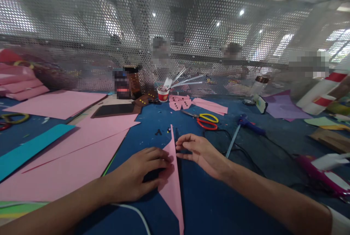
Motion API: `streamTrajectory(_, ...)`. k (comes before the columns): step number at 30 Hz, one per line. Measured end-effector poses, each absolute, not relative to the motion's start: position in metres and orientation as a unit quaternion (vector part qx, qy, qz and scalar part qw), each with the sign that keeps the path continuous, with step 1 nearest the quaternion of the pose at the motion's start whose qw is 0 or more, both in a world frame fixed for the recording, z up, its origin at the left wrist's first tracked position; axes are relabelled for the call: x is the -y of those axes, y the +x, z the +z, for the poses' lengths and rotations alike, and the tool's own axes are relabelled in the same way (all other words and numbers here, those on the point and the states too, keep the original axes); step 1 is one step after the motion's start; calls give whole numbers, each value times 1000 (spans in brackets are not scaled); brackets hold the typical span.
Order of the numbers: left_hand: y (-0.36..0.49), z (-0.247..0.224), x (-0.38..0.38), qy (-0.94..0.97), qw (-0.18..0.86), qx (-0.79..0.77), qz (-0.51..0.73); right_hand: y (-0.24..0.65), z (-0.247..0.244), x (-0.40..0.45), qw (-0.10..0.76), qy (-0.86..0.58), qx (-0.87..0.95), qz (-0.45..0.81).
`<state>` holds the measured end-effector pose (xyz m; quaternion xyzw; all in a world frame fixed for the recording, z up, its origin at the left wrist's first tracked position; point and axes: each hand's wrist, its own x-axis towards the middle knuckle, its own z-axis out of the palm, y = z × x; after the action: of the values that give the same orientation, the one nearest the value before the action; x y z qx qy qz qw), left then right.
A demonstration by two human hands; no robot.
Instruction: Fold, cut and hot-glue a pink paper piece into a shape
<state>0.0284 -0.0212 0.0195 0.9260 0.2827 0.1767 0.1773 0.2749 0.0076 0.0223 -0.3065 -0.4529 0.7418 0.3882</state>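
A strip of pink paper (171, 184), wide at its middle and narrow at both ends, lies lengthwise before me with a raised fold along its right edge. My left hand (143, 173) rests on it from the left, fingertips near the fold and thumb spread away from them. To the right of the fold is my right hand (201, 151), open, its fingers apart and pointing left. Whether its fingertips touch the paper I cannot tell. Small black scraps (158, 132) lie beyond the paper's far end.
Scissors (206, 120) with red and yellow handles lie ahead, near a folded pink piece with black dots (179, 102). A blue glue gun (251, 125) and its cable are at right. Large pink sheets (90, 155) and a teal strip (32, 147) cover the left. A perforated metal screen (186, 20) stands behind.
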Motion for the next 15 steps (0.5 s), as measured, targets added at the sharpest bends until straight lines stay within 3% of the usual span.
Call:
streamTrajectory(5, 29, 19, 21, 926, 175, -285, 173, 271, 15, -8, 378, -320, 503, 709)
streamTrajectory(11, 27, 16, 21, 924, 186, -289, 170, 269, 6, -3, 353, -297, 781, 421)
streamTrajectory(15, 26, 16, 21, 922, 187, -292, 174, 268, -2, -1, 351, -252, 838, 333)
